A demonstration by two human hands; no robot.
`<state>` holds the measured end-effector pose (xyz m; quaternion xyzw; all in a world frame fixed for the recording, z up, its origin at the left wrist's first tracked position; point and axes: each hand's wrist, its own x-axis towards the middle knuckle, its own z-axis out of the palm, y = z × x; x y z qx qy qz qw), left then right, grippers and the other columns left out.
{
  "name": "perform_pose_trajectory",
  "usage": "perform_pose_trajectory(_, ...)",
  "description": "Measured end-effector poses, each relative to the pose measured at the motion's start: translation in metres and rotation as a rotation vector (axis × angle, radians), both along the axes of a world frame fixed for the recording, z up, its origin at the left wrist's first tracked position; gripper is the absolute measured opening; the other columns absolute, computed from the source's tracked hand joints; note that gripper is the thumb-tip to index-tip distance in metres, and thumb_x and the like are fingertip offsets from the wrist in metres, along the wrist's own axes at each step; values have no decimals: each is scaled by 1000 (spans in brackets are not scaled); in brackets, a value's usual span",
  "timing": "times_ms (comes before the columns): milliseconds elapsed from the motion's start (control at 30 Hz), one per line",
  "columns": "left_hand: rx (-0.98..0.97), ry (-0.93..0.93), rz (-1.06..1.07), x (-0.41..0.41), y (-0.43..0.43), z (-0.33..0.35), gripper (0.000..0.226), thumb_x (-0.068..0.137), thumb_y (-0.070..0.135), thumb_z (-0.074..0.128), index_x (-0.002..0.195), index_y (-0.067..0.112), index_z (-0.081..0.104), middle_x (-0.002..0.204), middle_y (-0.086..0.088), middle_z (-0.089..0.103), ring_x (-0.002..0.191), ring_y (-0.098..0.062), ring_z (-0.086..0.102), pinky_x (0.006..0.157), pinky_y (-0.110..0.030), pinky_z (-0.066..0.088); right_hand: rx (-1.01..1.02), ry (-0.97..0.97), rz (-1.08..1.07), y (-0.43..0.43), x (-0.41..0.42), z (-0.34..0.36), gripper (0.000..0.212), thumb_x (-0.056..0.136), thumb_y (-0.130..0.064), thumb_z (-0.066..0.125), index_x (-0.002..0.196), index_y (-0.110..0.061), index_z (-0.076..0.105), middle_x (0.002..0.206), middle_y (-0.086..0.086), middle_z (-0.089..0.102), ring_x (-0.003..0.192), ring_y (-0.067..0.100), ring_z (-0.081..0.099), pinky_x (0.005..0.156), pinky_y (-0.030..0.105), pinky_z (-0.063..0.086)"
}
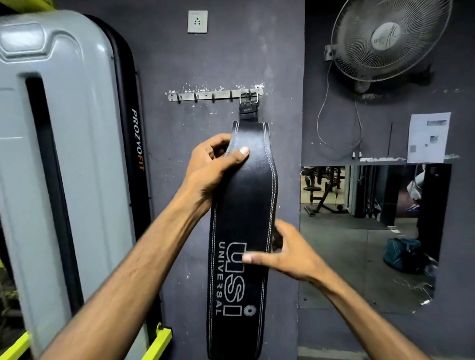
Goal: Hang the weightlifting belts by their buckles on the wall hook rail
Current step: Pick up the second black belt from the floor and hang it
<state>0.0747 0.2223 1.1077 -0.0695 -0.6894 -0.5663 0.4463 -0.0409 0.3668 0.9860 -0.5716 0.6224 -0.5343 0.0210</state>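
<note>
A black leather weightlifting belt (pixel 248 196) with white stitching and a "USI UNIVERSAL" print hangs down the dark wall. Its metal buckle (pixel 249 98) sits over the rightmost hook of the grey hook rail (pixel 206 95). My left hand (pixel 212 167) grips the belt's left edge on its upper part, thumb across the front. Lower down, my right hand (pixel 285 253) holds the right edge, thumb on the print. The other hooks on the rail are bare. The belt's bottom end runs out of view.
A grey gym machine shroud (pixel 49 163) with yellow-green frame bars (pixel 155 349) stands close on the left. On the right wall are a fan (pixel 388 31), its dangling cable, a paper notice (pixel 428 137) and a mirror (pixel 367 236). A socket (pixel 197 21) sits above the rail.
</note>
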Motion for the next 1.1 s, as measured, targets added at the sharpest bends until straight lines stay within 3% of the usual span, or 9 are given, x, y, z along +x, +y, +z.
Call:
perform_pose_trajectory(100, -25, 0, -30, 2, -14, -6, 31, 80, 13, 75, 108, 3, 67, 103, -10, 71, 95, -21, 64, 94, -41, 51, -82, -187, 127, -15, -8, 40, 53, 82, -36, 77, 130, -18, 63, 125, -4, 73, 115, 10, 68, 100, 31, 52)
perform_pose_trajectory(200, -50, -39, -65, 8, -31, -18, 31, 81, 13, 75, 110, 4, 67, 103, -8, 72, 94, -20, 66, 93, -37, 52, -191, -456, 170, -44, -18, 85, 72, 79, -62, 72, 126, -8, 67, 129, 24, 66, 105, 25, 60, 92, 38, 44)
perform_pose_trajectory(333, -60, -113, -79, 7, -62, -37, 32, 80, 11, 78, 109, 1, 68, 106, -15, 73, 95, -20, 67, 93, -35, 53, -268, -642, 92, -86, -21, 123, 51, 85, -43, 75, 112, 0, 69, 124, 40, 58, 99, 32, 50, 85, 38, 43)
perform_pose_trajectory(533, 42, -360, -103, -5, -117, -18, 28, 94, 42, 61, 92, 15, 68, 58, 11, 53, 45, -5, 45, 51, -19, 41, -279, -556, 5, -137, -12, 101, 12, 92, -11, 66, 81, -13, 63, 69, 6, 48, 58, 11, 39, 51, 20, 32)
perform_pose_trajectory(633, 72, -365, -43, -21, -145, -5, 44, 93, 48, 61, 102, 6, 72, 75, -3, 60, 59, -14, 54, 55, -21, 46, -285, -412, -16, -153, 3, 84, 12, 90, -6, 66, 83, -16, 66, 75, 8, 57, 65, 18, 45, 56, 24, 36)
perform_pose_trajectory(800, 82, -230, -68, -31, -173, -7, 16, 96, 19, 62, 87, 7, 70, 66, 2, 69, 56, -4, 60, 58, -16, 49, -225, -469, -19, -173, 4, 84, 10, 88, -19, 70, 84, -15, 62, 66, 0, 49, 50, 10, 41, 44, 21, 37)
perform_pose_trajectory(900, 13, -191, -73, -33, -186, -20, 20, 94, 18, 65, 102, 1, 72, 89, -8, 73, 77, -14, 64, 73, -27, 50, -219, -577, -67, -187, -9, 102, 38, 82, -53, 71, 85, -16, 60, 66, -2, 44, 51, 10, 37, 44, 21, 35)
perform_pose_trajectory(967, -59, -177, -81, -31, -191, -29, 21, 94, 16, 65, 104, -2, 72, 83, -5, 72, 69, -7, 62, 63, -20, 48, -199, -626, -92, -199, -11, 117, 53, 79, -65, 69, 89, -13, 63, 69, 3, 53, 56, 13, 49, 54, 26, 43)
perform_pose_trajectory(1100, -275, -267, -114, -34, -202, -50, 19, 95, 18, 64, 90, 1, 70, 67, 6, 61, 58, -4, 50, 55, -20, 41, -315, -613, -280, -225, -23, 133, 29, 91, -34, 70, 98, -6, 74, 88, 11, 75, 81, 24, 71, 75, 34, 58)
